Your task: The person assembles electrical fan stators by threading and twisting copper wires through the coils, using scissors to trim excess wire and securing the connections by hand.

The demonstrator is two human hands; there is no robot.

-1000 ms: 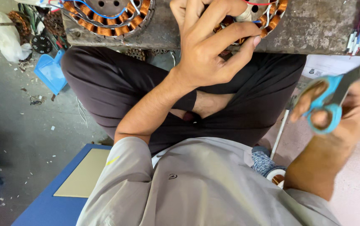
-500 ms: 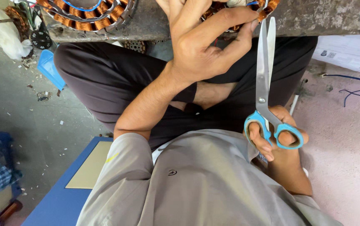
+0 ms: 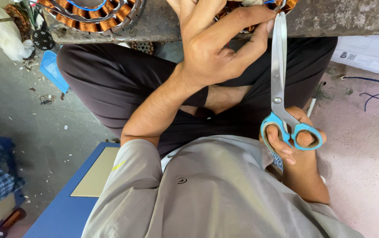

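I sit cross-legged in front of a grey stone slab (image 3: 172, 26). My left hand (image 3: 216, 48) reaches onto it and pinches wires on a copper-wound motor stator (image 3: 286, 5), which is mostly cut off by the top edge. My right hand (image 3: 295, 145) has its fingers through the blue handles of a pair of steel scissors (image 3: 279, 70). The blades point straight up and are nearly closed. Their tips sit right beside my left thumb at the stator.
A second copper-wound stator (image 3: 88, 15) lies on the slab at top left. A blue scoop (image 3: 52, 70) and a white bag (image 3: 4, 35) lie on the floor at left. Right: printed paper (image 3: 366, 53), black cables (image 3: 375, 94). Blue board (image 3: 66, 207) with a beige card at lower left.
My right hand brought the scissors in from the far right, turned them upright and raised them until the tips reached the stator beside my left thumb. The left hand stayed on the wires.
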